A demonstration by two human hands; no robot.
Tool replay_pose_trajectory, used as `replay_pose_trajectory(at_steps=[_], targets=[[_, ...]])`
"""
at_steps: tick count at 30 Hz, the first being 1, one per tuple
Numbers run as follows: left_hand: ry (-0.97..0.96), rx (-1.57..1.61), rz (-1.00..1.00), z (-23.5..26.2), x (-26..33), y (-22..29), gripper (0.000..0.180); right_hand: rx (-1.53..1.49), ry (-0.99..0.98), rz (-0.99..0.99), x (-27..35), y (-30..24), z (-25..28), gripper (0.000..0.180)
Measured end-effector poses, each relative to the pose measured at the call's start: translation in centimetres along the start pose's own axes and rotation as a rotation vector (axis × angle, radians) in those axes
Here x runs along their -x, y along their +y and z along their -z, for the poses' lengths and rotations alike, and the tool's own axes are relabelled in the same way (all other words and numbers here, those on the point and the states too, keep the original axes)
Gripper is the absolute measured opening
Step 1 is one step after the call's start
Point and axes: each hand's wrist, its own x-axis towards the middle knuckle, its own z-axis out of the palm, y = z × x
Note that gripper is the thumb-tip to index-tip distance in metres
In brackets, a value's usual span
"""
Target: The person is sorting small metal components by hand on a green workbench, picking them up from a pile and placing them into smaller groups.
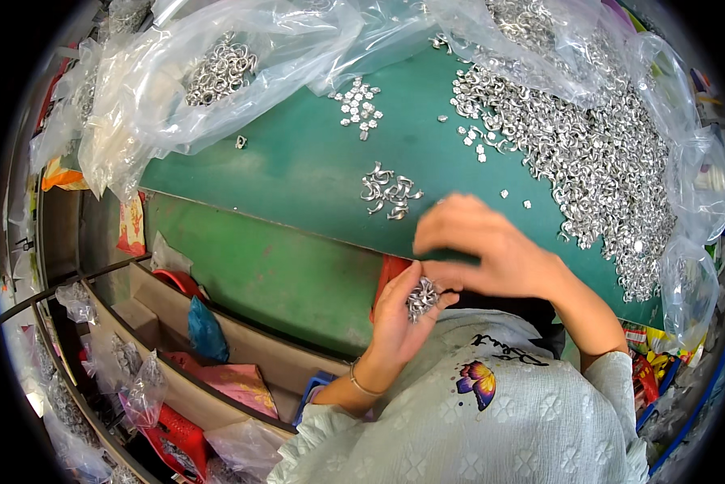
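My left hand (396,316) is closed around a cluster of small silvery metal pieces (421,298), held just off the near edge of the green table (298,181). Above and to the right of it is my right hand (482,246), its fingers curved and smeared by motion. The right thumb side comes close to the cluster; whether anything sits between those fingers is hidden. Just beyond the hands lies a small group of curved silvery metal pieces (389,191). Farther back is a patch of small flower-shaped metal pieces (357,106).
A large heap of silvery pieces (588,153) spreads over the right side, bordered by clear plastic (697,173). A clear plastic bag (298,48) with metal rings (221,68) stands back left. Lower left, a divided shelf (157,315) holds a blue bag (208,329) and a red basket (181,436).
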Motion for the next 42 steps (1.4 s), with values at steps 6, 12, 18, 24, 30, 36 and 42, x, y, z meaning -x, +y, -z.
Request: replay_pose_trajectory(at_steps=[6, 12, 18, 24, 30, 36, 42], targets=[[-0.112, 0.065, 0.177, 0.2, -0.7, -1.4, 0.039, 0.443, 0.061, 0.0, -1.9, 2.5, -1.4, 0.04], [-0.208, -0.012, 0.164, 1.2, -0.9, -1.4, 0.039, 0.325, 0.24, -0.111, -1.4, 3.2, 0.0, 0.027], [-0.101, -0.212, 0.073, -0.8, -0.4, -1.2, 0.04, 0.436, 0.216, -0.081, -3.8, 4.0, -1.3, 0.012], [-0.187, -0.012, -0.006, -1.3, 0.0, 0.0, 0.045, 0.231, 0.258, -0.149, -3.4, 3.0, 0.1, 0.007], [-0.161, 0.039, -0.214, -2.6, -0.5, 0.9, 0.051, -0.133, 0.078, -0.25, -1.5, 0.2, 1.2, 0.01], [-0.224, 0.095, -0.244, -2.5, -0.7, 1.1, 0.05, -0.58, 0.089, -0.586, -0.4, 1.4, 1.2, 0.012], [-0.221, 0.12, -0.197, -2.5, -0.7, 0.9, 0.05, -0.383, 0.196, -0.499, -0.1, 1.4, 1.0, 0.009]])
